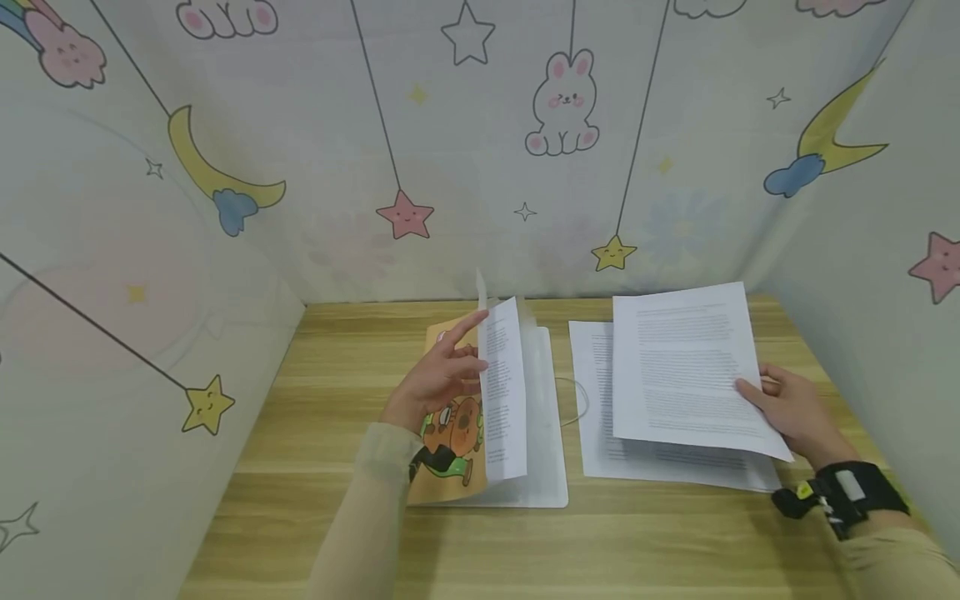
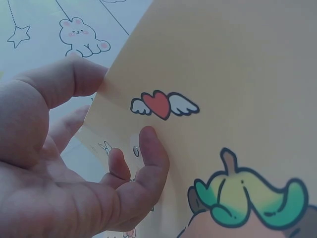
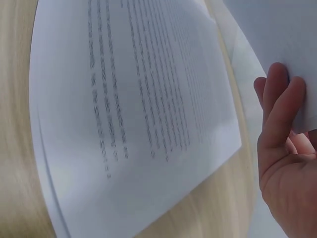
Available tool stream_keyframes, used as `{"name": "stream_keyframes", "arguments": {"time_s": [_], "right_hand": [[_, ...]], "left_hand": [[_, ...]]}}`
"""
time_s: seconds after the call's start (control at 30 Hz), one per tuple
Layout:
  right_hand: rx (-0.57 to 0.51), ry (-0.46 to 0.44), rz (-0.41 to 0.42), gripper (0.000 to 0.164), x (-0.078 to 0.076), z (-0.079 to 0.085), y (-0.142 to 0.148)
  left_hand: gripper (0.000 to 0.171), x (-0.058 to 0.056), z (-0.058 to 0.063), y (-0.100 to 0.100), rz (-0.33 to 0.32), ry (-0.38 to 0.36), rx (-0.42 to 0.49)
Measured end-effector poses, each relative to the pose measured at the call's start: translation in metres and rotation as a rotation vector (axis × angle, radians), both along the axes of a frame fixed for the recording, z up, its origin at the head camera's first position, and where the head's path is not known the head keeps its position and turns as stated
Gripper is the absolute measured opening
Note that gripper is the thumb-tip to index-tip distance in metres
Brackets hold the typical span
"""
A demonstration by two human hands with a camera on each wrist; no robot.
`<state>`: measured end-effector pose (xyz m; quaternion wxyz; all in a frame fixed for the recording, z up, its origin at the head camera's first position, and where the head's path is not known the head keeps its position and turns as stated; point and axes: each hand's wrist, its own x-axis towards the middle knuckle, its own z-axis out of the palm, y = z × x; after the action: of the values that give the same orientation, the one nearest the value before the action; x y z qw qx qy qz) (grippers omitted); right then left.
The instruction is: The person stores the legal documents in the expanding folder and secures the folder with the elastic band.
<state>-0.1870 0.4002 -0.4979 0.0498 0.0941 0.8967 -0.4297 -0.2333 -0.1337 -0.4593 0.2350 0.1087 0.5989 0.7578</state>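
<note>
A folder (image 1: 551, 417) with a cartoon-printed tan cover (image 2: 237, 64) and clear sleeves stands partly open at mid-table. At its raised cover edge, my left hand (image 1: 438, 379) grips the cover with thumb and finger, other fingers curled in front of it in the left wrist view. A printed page (image 1: 504, 400) shows upright inside. On the right, my right hand (image 1: 798, 412) pinches the right side of a printed sheet (image 1: 682, 367), held tilted above the table. Beneath it lies more printed paper (image 1: 592, 400), partly hidden. The right fingertips (image 3: 277, 79) press against the sheet.
A thin elastic loop (image 1: 585, 408) sticks out from the folder's right side toward the paper. The wood-grain table (image 1: 330, 400) meets cartoon-printed white walls (image 1: 480, 167) at the back and both sides. A black strap (image 1: 862, 492) with a camera is on the right wrist.
</note>
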Motion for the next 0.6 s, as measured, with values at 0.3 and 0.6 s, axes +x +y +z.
{"name": "stream_keyframes", "arguments": {"time_s": [0.3, 0.6], "right_hand": [[-0.058, 0.007, 0.012, 0.068, -0.001, 0.009, -0.013], [-0.101, 0.040, 0.054, 0.065, -0.003, 0.017, -0.031]], "left_hand": [[0.085, 0.000, -0.001, 0.000, 0.000, -0.001, 0.005], [0.084, 0.000, -0.001, 0.001, 0.001, 0.004, 0.004]]}}
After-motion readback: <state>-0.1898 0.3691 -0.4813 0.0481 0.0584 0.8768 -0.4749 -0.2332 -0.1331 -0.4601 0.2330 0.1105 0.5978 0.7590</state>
